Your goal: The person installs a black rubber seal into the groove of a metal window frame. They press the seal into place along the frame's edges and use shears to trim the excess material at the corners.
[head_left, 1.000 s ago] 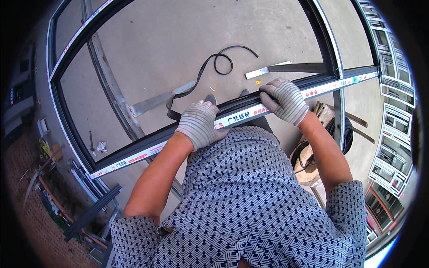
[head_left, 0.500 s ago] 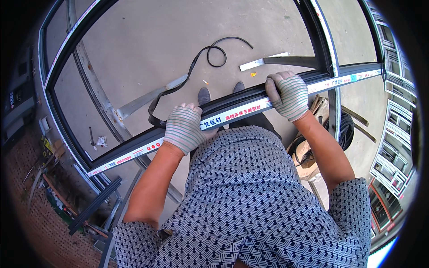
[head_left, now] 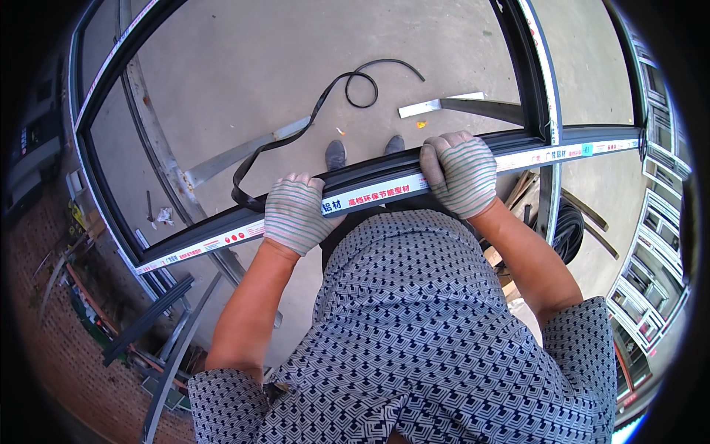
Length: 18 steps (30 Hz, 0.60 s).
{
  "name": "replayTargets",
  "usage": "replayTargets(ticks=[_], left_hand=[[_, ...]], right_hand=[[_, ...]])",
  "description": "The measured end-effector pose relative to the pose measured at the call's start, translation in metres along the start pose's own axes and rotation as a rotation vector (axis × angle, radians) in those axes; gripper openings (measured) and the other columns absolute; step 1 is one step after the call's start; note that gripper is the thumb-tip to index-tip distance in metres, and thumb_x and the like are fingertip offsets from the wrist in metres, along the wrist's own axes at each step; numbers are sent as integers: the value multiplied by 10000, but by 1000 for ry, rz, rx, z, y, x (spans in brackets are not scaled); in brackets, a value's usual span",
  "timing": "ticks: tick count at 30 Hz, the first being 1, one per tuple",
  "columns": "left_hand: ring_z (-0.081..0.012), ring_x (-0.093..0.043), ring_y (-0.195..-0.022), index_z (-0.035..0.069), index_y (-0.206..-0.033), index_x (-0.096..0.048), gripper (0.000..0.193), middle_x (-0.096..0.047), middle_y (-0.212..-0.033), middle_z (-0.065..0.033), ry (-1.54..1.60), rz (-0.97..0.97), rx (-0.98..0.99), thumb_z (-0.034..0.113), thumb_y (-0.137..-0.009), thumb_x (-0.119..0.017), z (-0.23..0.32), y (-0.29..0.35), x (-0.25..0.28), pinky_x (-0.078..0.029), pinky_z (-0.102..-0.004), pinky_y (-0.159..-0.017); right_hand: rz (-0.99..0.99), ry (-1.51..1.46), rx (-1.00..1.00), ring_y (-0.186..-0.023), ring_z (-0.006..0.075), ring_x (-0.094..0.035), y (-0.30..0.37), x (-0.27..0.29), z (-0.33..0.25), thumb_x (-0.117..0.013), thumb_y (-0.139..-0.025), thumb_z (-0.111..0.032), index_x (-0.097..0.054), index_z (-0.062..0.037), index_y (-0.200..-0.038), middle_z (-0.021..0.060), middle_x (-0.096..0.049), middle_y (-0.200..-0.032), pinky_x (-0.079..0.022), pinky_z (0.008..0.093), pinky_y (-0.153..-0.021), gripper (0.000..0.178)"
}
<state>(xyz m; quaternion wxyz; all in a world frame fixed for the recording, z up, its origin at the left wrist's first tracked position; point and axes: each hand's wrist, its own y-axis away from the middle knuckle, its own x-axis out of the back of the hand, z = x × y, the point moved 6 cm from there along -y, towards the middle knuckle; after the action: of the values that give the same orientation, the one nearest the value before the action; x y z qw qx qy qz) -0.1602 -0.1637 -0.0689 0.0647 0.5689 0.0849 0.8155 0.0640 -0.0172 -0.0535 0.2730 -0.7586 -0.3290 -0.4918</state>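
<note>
The window frame [head_left: 373, 194] crosses in front of the waist, above the floor [head_left: 244, 81]. Both hands, left [head_left: 298, 216] and right [head_left: 464, 176], have gloved fingers curled closed over its near bar. Its bars look already joined; the black strip [head_left: 236, 180] reaches it beside the left hand, mostly loose, and whether any is seated cannot be told. Compared with a second ago, both hands sit farther left in view, and the shoes [head_left: 335, 155] show more fully.
</note>
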Motion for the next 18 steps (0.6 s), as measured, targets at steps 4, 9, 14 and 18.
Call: replayTargets(ticks=[4, 9, 14, 18], left_hand=[[-341, -652, -921, 36, -932, -729, 530, -658, -920, -143, -4, -95, 52, 427, -643, -938, -11, 4, -1, -536, -450, -820], [-335, -648, -878, 41, -911, -719, 537, -651, -878, -137, -1, 77, -2, 444, -634, -941, -8, 11, 5, -535, -448, -803], [-335, -643, -846, 41, -871, -694, 532, -646, -846, -135, 7, 24, 41, 458, -643, -933, 0, 2, 1, -534, -453, -796], [-333, -642, -846, 41, -874, -693, 536, -643, -845, -135, -7, 12, 29, 460, -642, -934, -1, 3, 2, -537, -452, -795]], right_hand=[[-80, -29, -43, -878, 329, -687, -5, 2, -10, -666, -903, -129, -704, -81, -996, 108, -720, -979, -546, 459, -767, 111], [-85, 33, 39, -902, 324, -689, -1, -9, -20, -674, -883, -127, -685, -83, -1032, 100, -712, -1015, -557, 458, -763, 156], [-113, 21, 68, -907, 321, -689, -9, -8, -34, -668, -878, -124, -687, -86, -1048, 100, -707, -1017, -559, 453, -767, 176], [-84, 57, 128, -905, 319, -686, -6, -7, -41, -669, -879, -127, -690, -84, -1051, 94, -707, -1016, -555, 457, -757, 178]])
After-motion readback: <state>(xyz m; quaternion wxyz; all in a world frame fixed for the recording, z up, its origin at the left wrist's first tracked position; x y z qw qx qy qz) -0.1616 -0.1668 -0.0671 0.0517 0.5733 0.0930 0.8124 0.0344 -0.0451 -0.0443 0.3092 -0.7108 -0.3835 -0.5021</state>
